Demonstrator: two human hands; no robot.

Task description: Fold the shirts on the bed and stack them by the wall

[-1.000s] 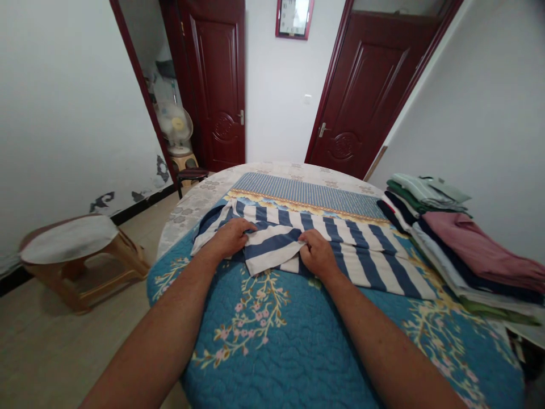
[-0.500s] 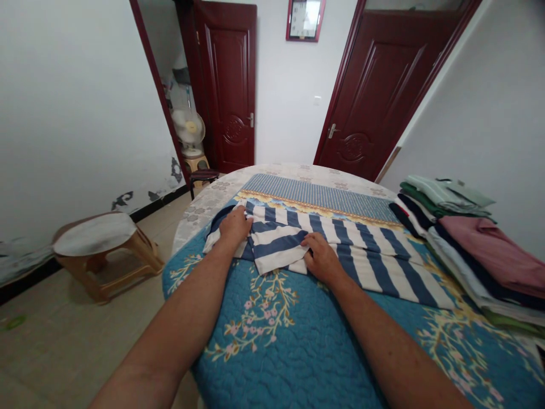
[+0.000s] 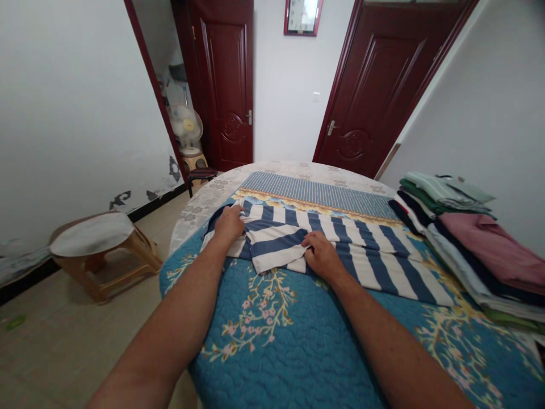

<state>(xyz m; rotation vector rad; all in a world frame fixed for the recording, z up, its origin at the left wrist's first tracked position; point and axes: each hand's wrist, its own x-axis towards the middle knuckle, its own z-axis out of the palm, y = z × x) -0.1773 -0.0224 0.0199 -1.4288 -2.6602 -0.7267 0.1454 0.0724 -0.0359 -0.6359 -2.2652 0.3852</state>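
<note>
A blue-and-white striped shirt lies folded lengthwise across the teal quilted cloth, its collar end at the left. My left hand is closed on the shirt near the collar, fingertips pressed together on the fabric. Further right, my right hand pinches the edge of the sleeve, which is laid over the body of the shirt. The sleeve's opening points down and left, between both hands.
Stacked folded clothes sit on the table's right side. A patterned white tablecloth shows at the table's far and left edges. A plastic stool stands on the floor at left, and a fan in the doorway.
My left hand has shifted slightly left along the collar end. My right hand stays at the sleeve edge. The camera view has moved a little.
</note>
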